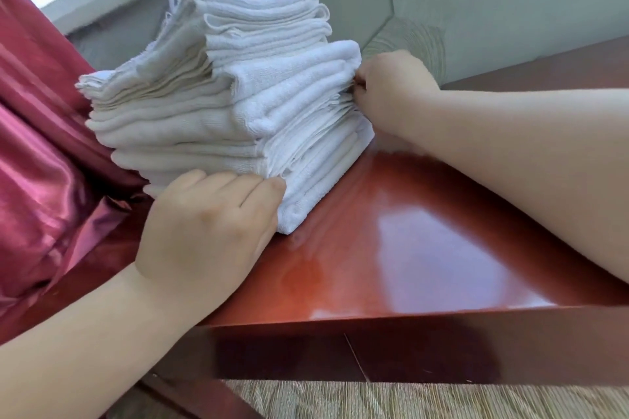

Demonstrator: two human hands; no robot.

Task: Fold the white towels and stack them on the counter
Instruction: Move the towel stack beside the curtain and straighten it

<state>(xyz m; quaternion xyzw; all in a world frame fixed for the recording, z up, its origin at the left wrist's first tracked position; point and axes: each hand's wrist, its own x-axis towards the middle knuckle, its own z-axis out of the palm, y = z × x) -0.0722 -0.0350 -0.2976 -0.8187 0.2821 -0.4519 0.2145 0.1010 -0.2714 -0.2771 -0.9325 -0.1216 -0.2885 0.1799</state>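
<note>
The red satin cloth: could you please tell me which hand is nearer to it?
Left. The left hand holds the towel stack on its near side, just beside the red satin cloth; the right hand pinches its opposite side, the towels between it and the cloth.

One stack of folded white towels [238,105] is sitting near the back left corner of the one counter [425,248], its layers too many to count. Two hands are holding it: one left hand [207,224], one right hand [391,92]. One red cloth [41,163] is hanging beyond the left edge.
</note>
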